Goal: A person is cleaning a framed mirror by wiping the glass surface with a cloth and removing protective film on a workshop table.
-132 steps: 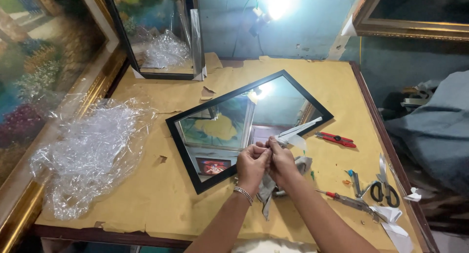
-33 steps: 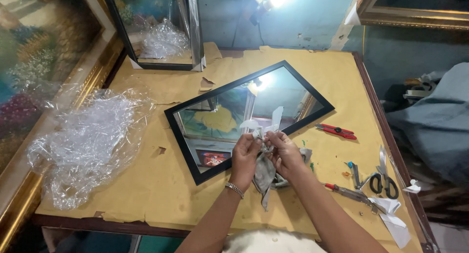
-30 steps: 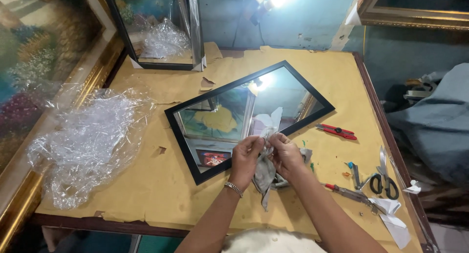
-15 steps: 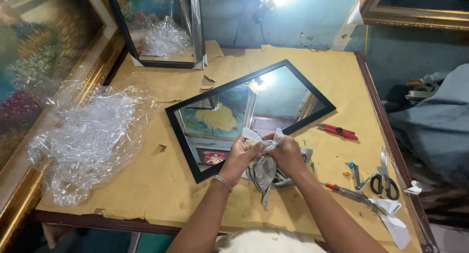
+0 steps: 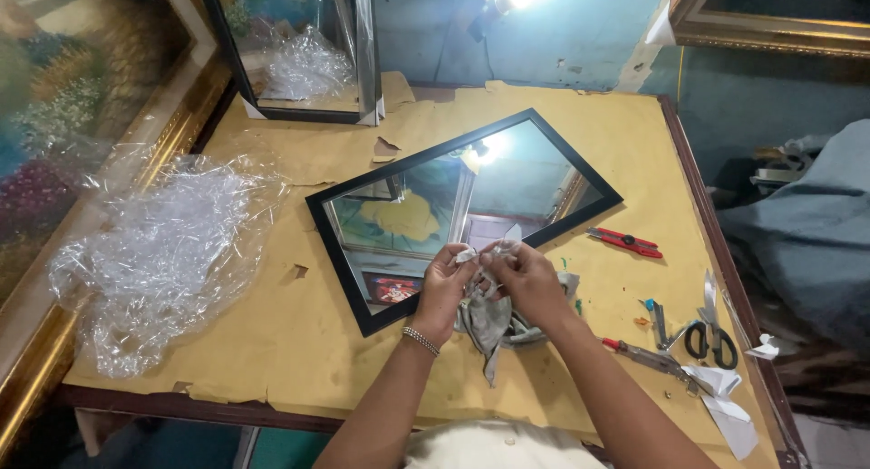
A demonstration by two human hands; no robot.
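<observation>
Both hands meet over the near edge of the black-framed glass panel [image 5: 462, 211], which lies flat on the paper-covered table [image 5: 299, 342]. The left hand [image 5: 444, 283] and the right hand [image 5: 526, 279] are each closed in a pinch on the top of a crumpled grey cloth [image 5: 489, 319], whose loose tail hangs down between the wrists toward the person. Compared with the views of a second ago, when the cloth stood up in a peak above the knuckles, it is now bunched lower and more tightly between the fingertips; about four seconds ago the hands instead held a thin pale strip at the same spot. As a judgement, the cloth is being gathered into a compact wad, and the glass beneath has not been touched by it in this view. Well to the left of the left hand lies a heap of clear plastic wrap [image 5: 154, 261]. To the right of the right hand lie a red utility knife [image 5: 625, 242], black-handled scissors [image 5: 711, 338], a red-handled screwdriver [image 5: 648, 356] and white paper scraps [image 5: 725, 406]. Beyond the hands stands an upright dark frame [image 5: 299, 52], the nearest thing to a container, with more clear wrap bunched inside it.
</observation>
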